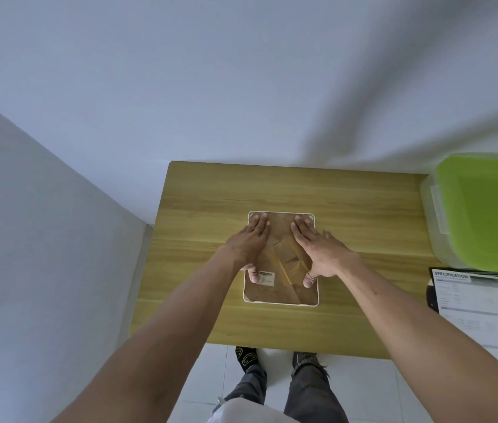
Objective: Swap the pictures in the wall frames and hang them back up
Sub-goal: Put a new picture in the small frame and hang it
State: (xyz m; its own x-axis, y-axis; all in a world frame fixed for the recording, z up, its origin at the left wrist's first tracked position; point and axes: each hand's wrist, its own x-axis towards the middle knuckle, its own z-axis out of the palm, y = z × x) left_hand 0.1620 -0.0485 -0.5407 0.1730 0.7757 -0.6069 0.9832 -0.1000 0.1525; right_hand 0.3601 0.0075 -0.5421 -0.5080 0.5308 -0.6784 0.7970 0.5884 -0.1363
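Both hands (284, 248) — seemingly flat — on frame (281, 302)

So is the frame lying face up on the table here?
No: the frame lies face down on the table, its brown backing with barcode sticker and stand showing, under the left hand and right hand.

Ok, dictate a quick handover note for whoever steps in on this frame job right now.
Left hand and right hand: both flat and open, pressing on the brown backing board of the white frame.
The frame lies face down in the middle of the wooden table; a barcode sticker is on its back.
Done: this frame is off the wall.
Left: whether its picture is swapped cannot be seen; rehang it. No second frame in view.
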